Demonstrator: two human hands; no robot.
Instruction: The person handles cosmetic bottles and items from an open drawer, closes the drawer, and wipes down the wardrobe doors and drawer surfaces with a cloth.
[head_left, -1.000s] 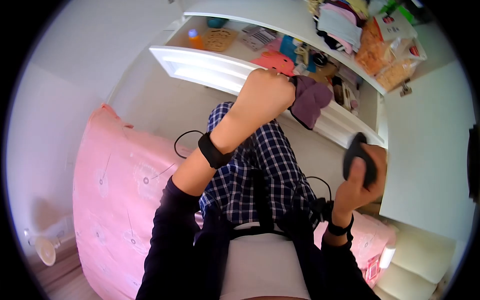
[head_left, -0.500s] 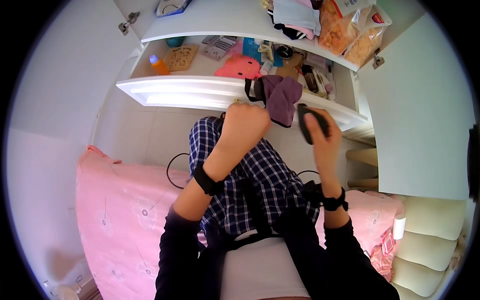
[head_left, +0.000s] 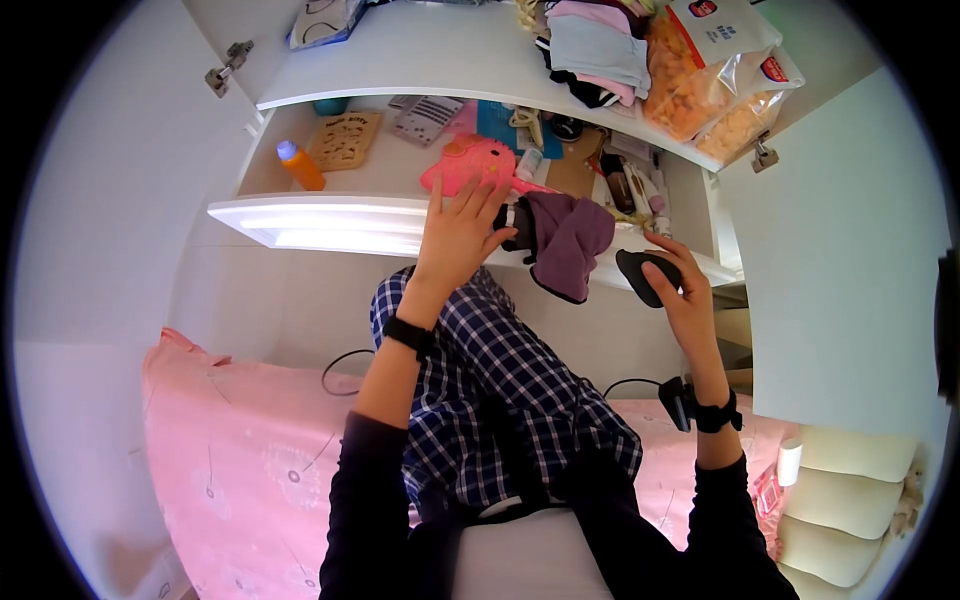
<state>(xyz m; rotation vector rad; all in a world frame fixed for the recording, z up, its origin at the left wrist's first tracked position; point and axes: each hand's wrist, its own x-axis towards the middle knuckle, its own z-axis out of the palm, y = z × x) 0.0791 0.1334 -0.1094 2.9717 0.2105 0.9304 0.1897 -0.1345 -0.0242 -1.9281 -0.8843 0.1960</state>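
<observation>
My left hand (head_left: pixel 462 228) is over the drawer's front edge, its fingers stretched out and apart. Its fingertips reach the pink cat-shaped pouch (head_left: pixel 470 163), and its thumb is close to the black end of a purple cloth item (head_left: pixel 570 240). I cannot tell whether it touches either. That purple cloth, crumpled, hangs over the front edge of the drawer. To the right, my right hand (head_left: pixel 690 290) grips a dark oval object (head_left: pixel 643 278) between thumb and fingers, just in front of the drawer. What kind of object it is does not show clearly.
The pulled-out white drawer (head_left: pixel 330 222) holds an orange bottle (head_left: pixel 302 167), a tan Hello Kitty item (head_left: pixel 345 140) and several small bottles. Folded clothes (head_left: pixel 600 50) and snack bags (head_left: pixel 700 80) sit on the shelf above. Open cabinet doors flank both sides; a pink sheet (head_left: pixel 240 450) lies behind.
My left hand has gone from a closed fist to spread fingers and reached forward to the drawer. The right hand has shifted right and slightly down with the dark oval object.
</observation>
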